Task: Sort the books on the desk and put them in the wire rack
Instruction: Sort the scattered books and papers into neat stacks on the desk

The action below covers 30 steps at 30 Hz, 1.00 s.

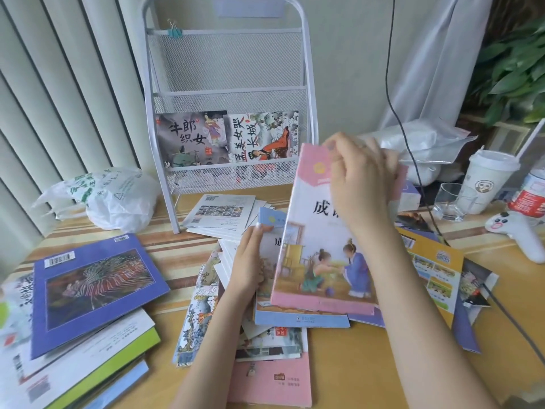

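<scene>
Two racked books [227,138]: 牛郎织女, 孟姜女哭长城

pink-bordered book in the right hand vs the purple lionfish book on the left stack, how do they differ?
Border: the pink-bordered picture book has a pink frame; the purple-bordered lionfish book has a purple one.
Pose: the pink one is lifted and tilted, gripped at its top edge by the right hand; the purple one lies flat on a stack, untouched.
Artwork: the pink one shows two children and large characters; the purple one shows a striped fish and barcode stickers.
Both are thin softcovers outside the white wire rack.
</scene>
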Each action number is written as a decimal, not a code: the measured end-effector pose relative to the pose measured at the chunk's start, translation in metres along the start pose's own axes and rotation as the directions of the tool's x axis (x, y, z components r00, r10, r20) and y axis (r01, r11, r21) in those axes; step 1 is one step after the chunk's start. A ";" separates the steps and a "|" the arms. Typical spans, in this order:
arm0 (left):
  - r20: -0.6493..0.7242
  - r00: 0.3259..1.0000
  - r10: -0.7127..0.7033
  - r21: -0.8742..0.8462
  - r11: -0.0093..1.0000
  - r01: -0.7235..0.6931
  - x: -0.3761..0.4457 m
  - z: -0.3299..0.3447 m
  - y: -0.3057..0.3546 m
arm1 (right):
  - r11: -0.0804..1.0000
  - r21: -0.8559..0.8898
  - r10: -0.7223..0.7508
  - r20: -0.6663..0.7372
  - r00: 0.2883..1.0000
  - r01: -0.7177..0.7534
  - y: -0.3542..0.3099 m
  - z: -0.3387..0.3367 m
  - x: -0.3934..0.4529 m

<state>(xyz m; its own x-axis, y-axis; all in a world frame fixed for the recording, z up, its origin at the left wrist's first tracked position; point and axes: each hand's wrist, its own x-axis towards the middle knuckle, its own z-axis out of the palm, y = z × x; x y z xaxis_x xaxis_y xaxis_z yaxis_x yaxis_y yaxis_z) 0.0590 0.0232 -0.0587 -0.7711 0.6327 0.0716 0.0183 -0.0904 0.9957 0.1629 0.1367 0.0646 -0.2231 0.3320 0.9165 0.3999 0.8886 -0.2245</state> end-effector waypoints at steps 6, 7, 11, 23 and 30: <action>0.131 0.989 -0.063 0.021 0.998 0.061 0.003 -0.005 0.003 | 0.956 0.152 0.118 0.586 0.801 -0.251 -0.001 0.086 -0.072; 0.098 0.992 -0.076 0.083 0.994 0.068 0.003 -0.003 0.000 | 0.948 0.147 0.118 0.665 0.738 -0.284 0.000 0.090 -0.086; 0.017 0.987 -0.161 0.049 0.986 0.160 0.006 -0.001 -0.011 | 0.940 -0.104 0.298 0.711 0.637 -0.324 0.013 0.071 -0.108; 0.046 0.992 -0.115 0.108 0.988 0.110 0.009 -0.002 -0.016 | 0.753 -0.609 0.648 0.752 0.120 -0.248 0.060 -0.013 -0.117; 0.067 0.993 -0.096 0.115 0.990 0.087 0.005 -0.002 -0.012 | 0.731 -0.629 0.682 0.662 0.311 -0.264 0.051 -0.004 -0.122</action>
<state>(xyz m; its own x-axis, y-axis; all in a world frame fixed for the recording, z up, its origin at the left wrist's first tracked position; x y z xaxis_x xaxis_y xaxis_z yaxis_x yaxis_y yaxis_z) 0.0538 0.0261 -0.0699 -0.7251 0.6884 -0.0201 0.0237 0.0542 0.9983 0.2141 0.1400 -0.0572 -0.3851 0.9188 -0.0869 0.9106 0.3630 -0.1978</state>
